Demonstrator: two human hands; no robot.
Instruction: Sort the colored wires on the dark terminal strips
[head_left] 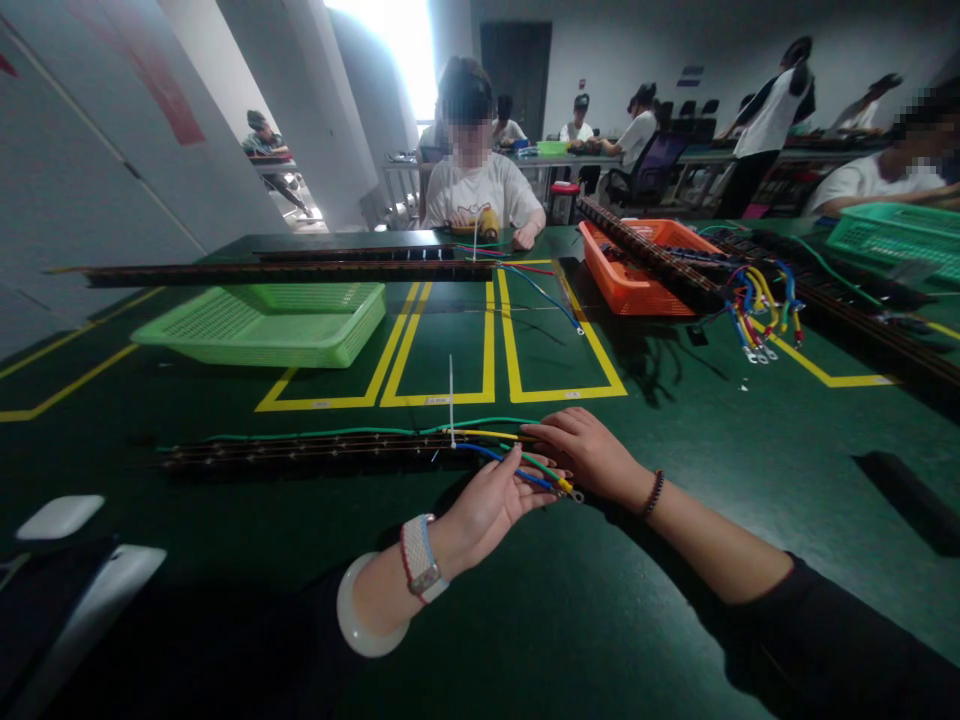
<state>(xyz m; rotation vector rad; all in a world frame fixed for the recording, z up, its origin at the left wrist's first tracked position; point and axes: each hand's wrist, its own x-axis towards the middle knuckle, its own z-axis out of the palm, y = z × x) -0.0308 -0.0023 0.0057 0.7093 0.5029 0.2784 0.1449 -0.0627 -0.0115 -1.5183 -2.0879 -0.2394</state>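
Observation:
A long dark strip assembly (300,455) lies across the green table in front of me, with a green wire along its far edge. A white cable tie (451,400) stands upright near its right end. Blue, yellow and green wires (480,450) run from that end into my hands, tipped with ring terminals (574,494). My left hand (499,500) is under the wires, palm up, its thumb closed over them. From above, my right hand (581,445) closes on the same bundle; its fingertips are partly hidden behind the wires.
A light green basket (337,350) sits at the left behind the strip, with another long strip (285,272) above it. An orange basket (622,295) holds more strips and wires (761,300). A dark bar (911,500) lies at right. A person (480,190) sits opposite.

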